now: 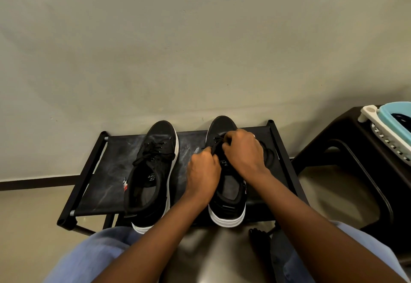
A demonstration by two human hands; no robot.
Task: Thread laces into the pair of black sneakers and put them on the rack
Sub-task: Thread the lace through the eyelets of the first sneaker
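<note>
Two black sneakers with white soles stand side by side on the top shelf of a low black rack (106,171), toes toward the wall. The left sneaker (153,176) has its black lace threaded, with loose ends lying across the tongue. Over the right sneaker (226,202) both hands work at the eyelets. My left hand (203,172) pinches a black lace (214,147) near the shoe's left edge. My right hand (243,151) is curled over the upper eyelets and grips the lace; its fingertips are hidden. A loop of lace (270,152) lies on the shelf to the right.
A dark stool (347,149) stands at the right with a pale blue and white basket (391,122) on it. The grey wall rises right behind the rack. My knees in blue trousers (93,258) fill the bottom of the view.
</note>
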